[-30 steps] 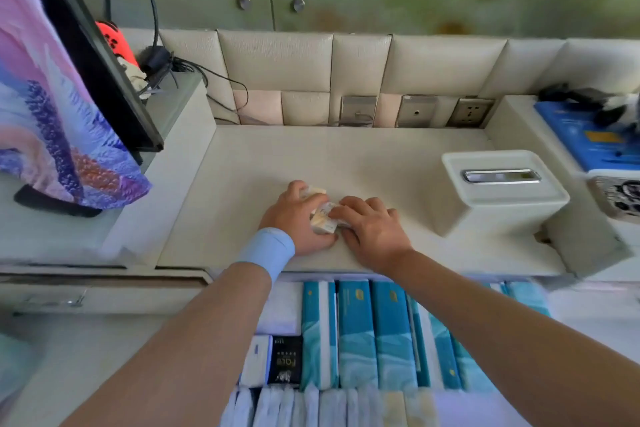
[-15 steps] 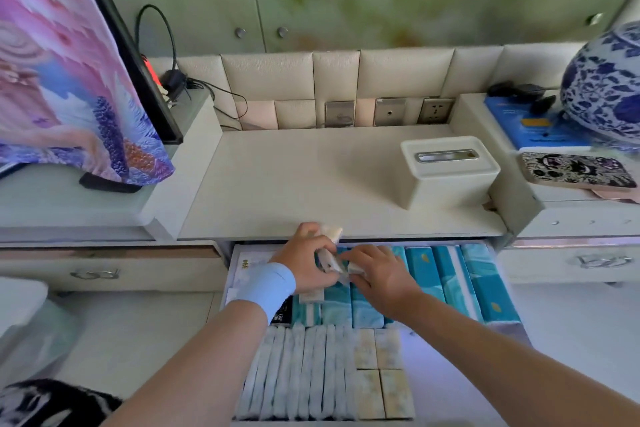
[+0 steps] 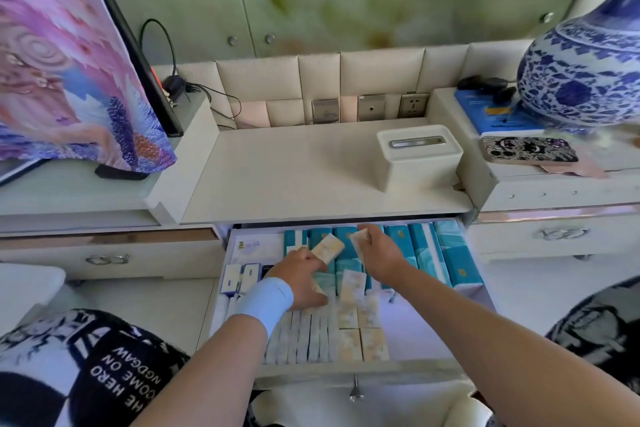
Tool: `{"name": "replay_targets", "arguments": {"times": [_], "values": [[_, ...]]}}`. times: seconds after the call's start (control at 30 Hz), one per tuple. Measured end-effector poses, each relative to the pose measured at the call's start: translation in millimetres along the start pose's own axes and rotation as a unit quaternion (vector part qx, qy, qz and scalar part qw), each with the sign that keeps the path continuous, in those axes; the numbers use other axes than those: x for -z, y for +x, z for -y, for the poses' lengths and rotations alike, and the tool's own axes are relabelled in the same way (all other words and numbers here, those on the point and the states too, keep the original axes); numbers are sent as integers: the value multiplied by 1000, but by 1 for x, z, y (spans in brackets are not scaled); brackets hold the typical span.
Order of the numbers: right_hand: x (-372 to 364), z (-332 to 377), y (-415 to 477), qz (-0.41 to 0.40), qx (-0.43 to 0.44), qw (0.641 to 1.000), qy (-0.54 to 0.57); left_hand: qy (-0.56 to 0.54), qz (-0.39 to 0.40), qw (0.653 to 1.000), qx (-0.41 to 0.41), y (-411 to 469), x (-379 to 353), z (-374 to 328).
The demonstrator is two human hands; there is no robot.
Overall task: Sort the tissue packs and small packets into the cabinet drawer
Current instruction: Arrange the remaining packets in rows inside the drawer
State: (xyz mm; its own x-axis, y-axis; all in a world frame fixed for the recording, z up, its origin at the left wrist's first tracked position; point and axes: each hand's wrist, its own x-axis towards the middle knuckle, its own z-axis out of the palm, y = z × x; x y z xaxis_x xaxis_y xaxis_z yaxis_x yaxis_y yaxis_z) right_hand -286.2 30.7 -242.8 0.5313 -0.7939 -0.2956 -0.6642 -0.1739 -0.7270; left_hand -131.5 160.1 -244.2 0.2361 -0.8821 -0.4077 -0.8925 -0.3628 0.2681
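Note:
The cabinet drawer [image 3: 353,369] stands pulled out below the countertop. Teal tissue packs [image 3: 457,260] fill its back row; thin white packets [image 3: 304,336] and several small beige packets [image 3: 372,343] lie in front. My left hand [image 3: 301,279], with a light blue wristband, hovers over the drawer's middle and grips a small beige packet [image 3: 327,247] that sticks up from its fingers. My right hand [image 3: 379,253] is just to the right, pinching another small beige packet [image 3: 358,239]. A further beige packet [image 3: 353,283] lies loose on the teal packs between my hands.
A white tissue box [image 3: 419,156] sits on the countertop [image 3: 294,177]. A blue-and-white vase [image 3: 585,73], a patterned phone case [image 3: 528,149] and a blue box occupy the right ledge. A draped screen stands at left. Small white boxes [image 3: 239,277] line the drawer's left side.
My hands left the countertop with the small packets, came down over the open drawer and moved apart, each holding a packet. The view pulled back, showing more of the drawer.

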Motion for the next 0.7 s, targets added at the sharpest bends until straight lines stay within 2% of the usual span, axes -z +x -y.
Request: {"name": "replay_targets", "arguments": {"times": [0.13, 0.23, 0.33, 0.4, 0.53, 0.63, 0.7], "values": [[13, -1, -20, 24, -51, 994, 95, 93, 90, 991, -16, -8, -8, 1], [11, -11, -38, 112, -104, 977, 150, 71, 87, 994, -6, -12, -12, 2], [5, -24, -56, 225, -123, 962, 91, 12, 43, 999, 18, -18, -10, -1], [-7, -30, -66, 249, -117, 961, 16, -15, 12, 999, 45, -22, -7, -5], [-36, -40, -78, 179, -89, 979, -50, -85, -14, 993, 81, -26, -6, -10], [-39, -40, -79, 118, -10, 972, -203, -108, 5, 990, 86, -26, -10, -14], [-35, -37, -74, 18, 48, 956, -289, -131, 10, 988, 85, -27, -13, -14]]}}
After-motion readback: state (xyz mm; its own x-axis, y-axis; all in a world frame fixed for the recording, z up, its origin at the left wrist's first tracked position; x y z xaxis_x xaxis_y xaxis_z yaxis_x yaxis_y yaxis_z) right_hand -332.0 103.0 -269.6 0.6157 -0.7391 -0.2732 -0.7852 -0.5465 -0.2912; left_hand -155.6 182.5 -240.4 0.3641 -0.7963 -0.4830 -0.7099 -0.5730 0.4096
